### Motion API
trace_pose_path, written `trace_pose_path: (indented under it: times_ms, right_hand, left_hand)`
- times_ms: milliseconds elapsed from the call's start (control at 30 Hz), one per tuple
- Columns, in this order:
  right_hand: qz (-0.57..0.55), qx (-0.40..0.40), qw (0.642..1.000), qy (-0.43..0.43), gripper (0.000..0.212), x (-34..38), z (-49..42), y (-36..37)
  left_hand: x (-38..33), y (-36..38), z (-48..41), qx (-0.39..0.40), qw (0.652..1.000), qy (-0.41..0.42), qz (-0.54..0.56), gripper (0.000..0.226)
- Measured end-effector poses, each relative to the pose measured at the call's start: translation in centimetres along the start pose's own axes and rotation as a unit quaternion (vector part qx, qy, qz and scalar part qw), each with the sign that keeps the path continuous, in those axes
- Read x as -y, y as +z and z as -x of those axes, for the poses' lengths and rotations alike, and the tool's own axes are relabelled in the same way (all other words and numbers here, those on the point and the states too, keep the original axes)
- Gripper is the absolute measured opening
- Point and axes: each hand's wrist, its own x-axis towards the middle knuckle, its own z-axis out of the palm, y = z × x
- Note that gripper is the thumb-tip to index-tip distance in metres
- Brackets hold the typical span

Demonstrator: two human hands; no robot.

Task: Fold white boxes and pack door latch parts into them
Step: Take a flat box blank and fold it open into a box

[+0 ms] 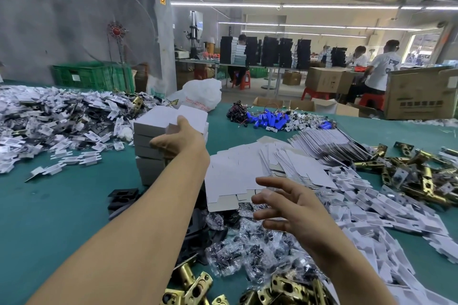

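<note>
Reaching far out over the green tabletop (49, 205), the left hand (181, 140) lies on a stack of white boxes (148, 163). Its fingers curl over the top box (153, 121) and its thumb is on the front side. I think it grips that box, but the hand hides part of it, so I am not fully sure.

The right hand (290, 208) hangs in the air closer to the person. Its fingers are spread wide and a bit bent, and it holds nothing. Under it lie flat box sheets (233, 178), not folded yet, and small clear bags of dark screws (247, 252).

Shiny gold latch parts (195, 282) sit at the near edge, and more latch pieces (421, 181) lie far to the right. Some black parts (122, 197) rest just beside the bottom of the stack.

A big heap of white card bits (49, 116) covers the left side of the tabletop. Behind the stack is a white plastic bag (203, 94), and near it a little pile of blue parts (270, 120). A green crate (91, 77) stands by the grey wall.
</note>
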Motion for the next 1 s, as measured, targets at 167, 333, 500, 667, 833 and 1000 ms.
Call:
trace_pose_path:
  times_ms: [167, 333, 500, 667, 833, 1000]
  right_hand:
    - [0.0, 0.004, 1.0, -0.001, 0.023, -0.1, 0.0, 0.0]
    - [0.009, 0.004, 1.0, 0.003, 0.023, -0.3, 0.0, 0.0]
    - [0.015, 0.003, 1.0, 0.009, 0.023, -0.5, -0.1, 0.1]
    - [0.014, 0.001, 1.0, 0.011, 0.021, -0.6, -0.2, 0.2]
    - [0.019, 0.002, 1.0, 0.013, 0.019, -0.8, -0.3, 0.1]
    - [0.021, 0.003, 1.0, 0.013, 0.019, -0.8, -0.3, 0.1]
  left_hand:
    - [0.0, -0.4, -0.7, -0.022, 0.999, -0.02, 0.033, 0.056]
    - [-0.7, -0.4, -0.4, -0.025, 0.995, -0.024, 0.088, 0.044]
    - [-0.3, -1.2, 0.0, -0.012, 0.994, -0.009, 0.108, 0.047]
    - [0.5, -1.9, 0.6, 0.015, 0.993, 0.011, 0.118, 0.052]
    - [1.1, -2.1, 1.0, 0.007, 0.993, 0.031, 0.113, 0.054]
    - [2.1, -2.7, 1.5, 0.022, 0.993, 0.03, 0.108, 0.056]
